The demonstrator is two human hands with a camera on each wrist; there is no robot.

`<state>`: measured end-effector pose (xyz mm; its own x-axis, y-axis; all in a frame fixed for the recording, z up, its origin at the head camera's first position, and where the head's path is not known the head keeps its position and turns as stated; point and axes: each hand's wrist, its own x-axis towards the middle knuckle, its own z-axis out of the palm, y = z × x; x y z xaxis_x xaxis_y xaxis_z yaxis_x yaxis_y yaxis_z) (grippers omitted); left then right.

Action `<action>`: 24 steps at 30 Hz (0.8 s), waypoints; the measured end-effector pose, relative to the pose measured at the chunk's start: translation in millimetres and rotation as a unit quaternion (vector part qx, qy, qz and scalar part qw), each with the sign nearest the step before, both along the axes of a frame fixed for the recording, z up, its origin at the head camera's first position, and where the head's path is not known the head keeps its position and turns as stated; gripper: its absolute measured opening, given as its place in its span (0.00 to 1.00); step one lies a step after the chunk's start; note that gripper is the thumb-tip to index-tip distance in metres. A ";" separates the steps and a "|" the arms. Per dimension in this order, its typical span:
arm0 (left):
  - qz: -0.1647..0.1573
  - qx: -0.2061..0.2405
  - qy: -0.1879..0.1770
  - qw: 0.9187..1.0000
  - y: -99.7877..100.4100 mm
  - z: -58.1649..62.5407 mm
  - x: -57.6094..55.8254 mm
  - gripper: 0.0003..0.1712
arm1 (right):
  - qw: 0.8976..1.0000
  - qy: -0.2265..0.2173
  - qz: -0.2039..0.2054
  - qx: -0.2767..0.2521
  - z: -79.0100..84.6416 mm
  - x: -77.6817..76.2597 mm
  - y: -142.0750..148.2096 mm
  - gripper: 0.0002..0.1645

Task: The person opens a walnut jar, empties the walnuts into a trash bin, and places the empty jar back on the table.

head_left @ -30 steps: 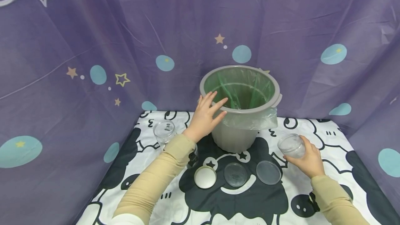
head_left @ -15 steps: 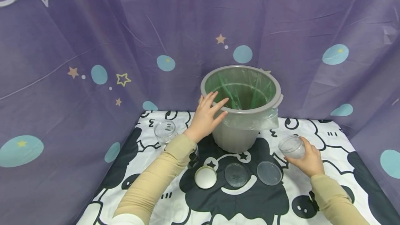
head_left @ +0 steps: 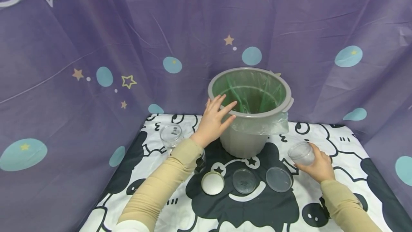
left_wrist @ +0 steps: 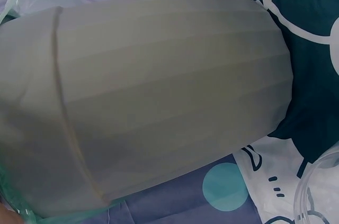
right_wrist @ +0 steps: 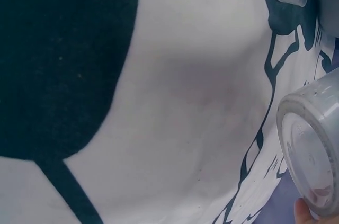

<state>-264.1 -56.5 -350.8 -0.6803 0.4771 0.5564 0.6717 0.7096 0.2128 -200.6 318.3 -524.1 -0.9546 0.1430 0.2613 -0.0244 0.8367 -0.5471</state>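
Observation:
A grey bin (head_left: 243, 140) with a clear green-tinted liner folded over its rim stands upright at the back of the covered surface. My left hand (head_left: 212, 120) rests on its near left rim, fingers spread and mostly straight; the left wrist view shows the bin's side, with only a bit of hand at the lower left corner. To the right of the bin, my right hand (head_left: 318, 164) grips a clear jar (head_left: 302, 154) by its side, thumb and fingers around it. The jar has no lid on, looks tilted, and its base (right_wrist: 310, 155) shows in the right wrist view.
In front of the bin lie a white lid (head_left: 212, 183) and two see-through lids, one in the middle (head_left: 245, 181) and one on the right (head_left: 279, 179). Another clear jar (head_left: 171, 134) stands at the left; more clear plastic shows partly behind my left forearm. A purple curtain (head_left: 193, 20) hangs behind.
The jar in my right hand has tipped and lowered slightly. My left hand stays on the bin's rim. The whole head view has shifted a little.

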 end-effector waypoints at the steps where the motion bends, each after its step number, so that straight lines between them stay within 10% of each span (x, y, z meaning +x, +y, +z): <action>1: -0.001 0.002 0.000 1.000 0.0 0.1 0.0 0.27 | 1.000 -0.002 0.001 0.000 -0.1 0.3 0.2 0.59; 24: 0.004 0.001 -0.009 1.000 0.5 1.2 2.2 0.27 | 1.000 -0.027 -0.002 -0.013 -7.8 5.9 7.4 0.61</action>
<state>-262.0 -56.0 -349.6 -0.6935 0.4716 0.5446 0.6627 0.7141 0.2256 -194.7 325.7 -531.9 -0.9668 0.1522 0.2054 0.0087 0.8225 -0.5688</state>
